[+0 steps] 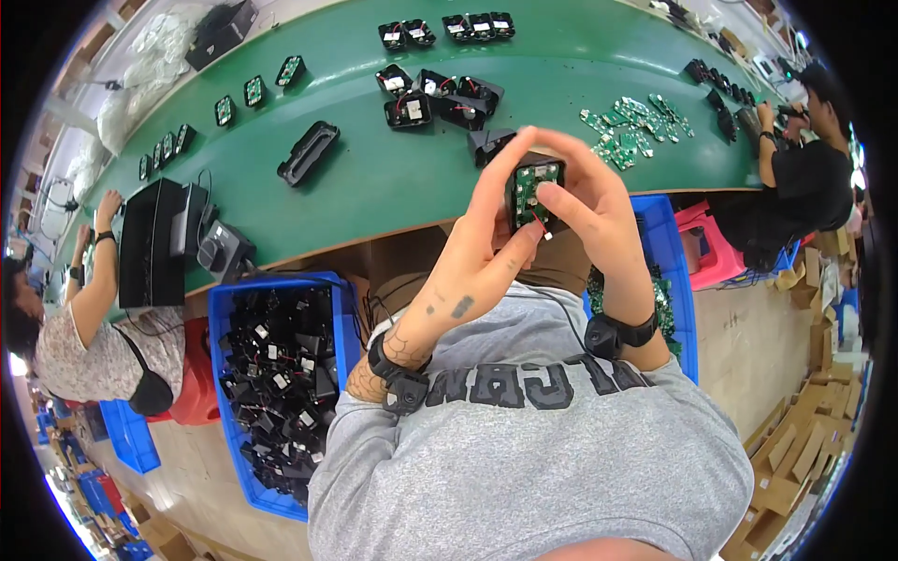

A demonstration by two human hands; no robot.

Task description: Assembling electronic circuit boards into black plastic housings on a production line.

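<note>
Between my two hands, above the table's near edge, is a small black plastic housing with a green circuit board [529, 192] in it. My left hand [482, 234] wraps round its left side, the thumb at its lower end by a short red wire with a white connector [547, 236]. My right hand [599, 201] holds the other side, its thumb pressed onto the board's face. The fingertips of both hands meet at the top. Just beyond them sits a black housing [489, 146], partly hidden by my left fingers.
Loose green boards [636, 122] lie right on the green table [374, 220]; black housings [409, 110] stand beyond my hands. A black tray [309, 152] is to the left. Blue bins [217, 374] flank me. Co-workers sit left [112, 346] and right [795, 168].
</note>
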